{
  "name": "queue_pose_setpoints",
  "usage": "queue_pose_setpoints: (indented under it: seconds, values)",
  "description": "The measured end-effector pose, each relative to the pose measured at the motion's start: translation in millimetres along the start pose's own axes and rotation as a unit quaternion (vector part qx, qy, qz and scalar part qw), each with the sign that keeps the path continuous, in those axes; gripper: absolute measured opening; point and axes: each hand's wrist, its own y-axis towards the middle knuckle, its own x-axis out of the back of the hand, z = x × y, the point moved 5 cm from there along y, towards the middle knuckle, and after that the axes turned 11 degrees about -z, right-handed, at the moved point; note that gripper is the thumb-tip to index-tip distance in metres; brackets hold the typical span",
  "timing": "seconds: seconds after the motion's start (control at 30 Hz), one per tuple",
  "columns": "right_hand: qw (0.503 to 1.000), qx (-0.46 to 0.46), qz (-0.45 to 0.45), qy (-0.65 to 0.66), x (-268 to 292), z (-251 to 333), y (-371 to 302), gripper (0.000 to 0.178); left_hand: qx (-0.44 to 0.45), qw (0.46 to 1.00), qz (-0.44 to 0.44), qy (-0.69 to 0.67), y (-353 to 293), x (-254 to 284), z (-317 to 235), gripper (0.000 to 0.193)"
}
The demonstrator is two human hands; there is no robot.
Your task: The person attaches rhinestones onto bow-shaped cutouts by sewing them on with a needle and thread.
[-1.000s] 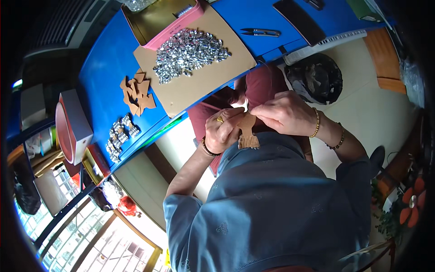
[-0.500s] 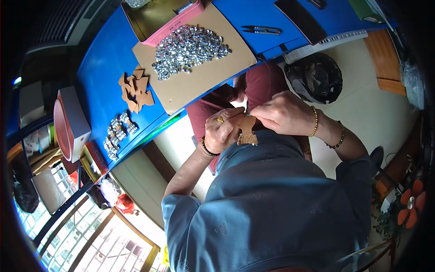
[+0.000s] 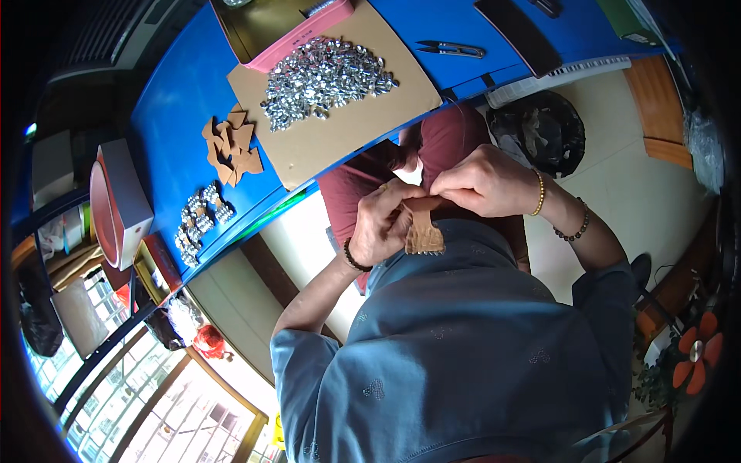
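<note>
Above my lap, my left hand (image 3: 380, 225) is closed on a small brown cardboard piece (image 3: 422, 231) with a narrowed waist. A row of small shiny silver bits runs along the cardboard's near edge. My right hand (image 3: 480, 182) pinches at the cardboard's far edge, its fingertips close to those of the left; what it holds is too small to make out. On the blue table, a heap of silver beads (image 3: 328, 81) lies on a flat tan board (image 3: 309, 158). Loose cardboard cutouts (image 3: 230, 147) lie left of the board, and several bead-covered pieces (image 3: 202, 220) lie nearer the edge.
A pink-rimmed tin (image 3: 297, 38) stands behind the beads. Thread snips (image 3: 451, 49) and a dark flat case (image 3: 519, 35) lie on the table (image 3: 174, 100) at the far right. A bin with a black liner (image 3: 540, 131) stands on the floor. At left is a white box (image 3: 127, 204).
The cardboard piece has turned so more of its face and its near row of silver bits show. My right hand has tipped slightly, its fingertips now at the cardboard's far edge.
</note>
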Motion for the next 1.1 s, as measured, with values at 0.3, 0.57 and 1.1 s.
queue_pose_setpoints:
  seconds: [0.3,0.57,1.1]
  values:
    - [0.985,-0.12,0.023,0.125,-10,-18,-10,0.003,0.468,0.826,0.085,-0.303,-3,-9,13,0.017]
    - [0.976,-0.153,0.005,0.153,-13,-23,-20,0.005,0.505,0.788,0.078,-0.343,-3,-11,15,0.012]
    - [0.983,-0.114,-0.033,0.138,-17,-24,-23,0.002,0.394,0.893,0.089,-0.2,9,-5,12,0.013]
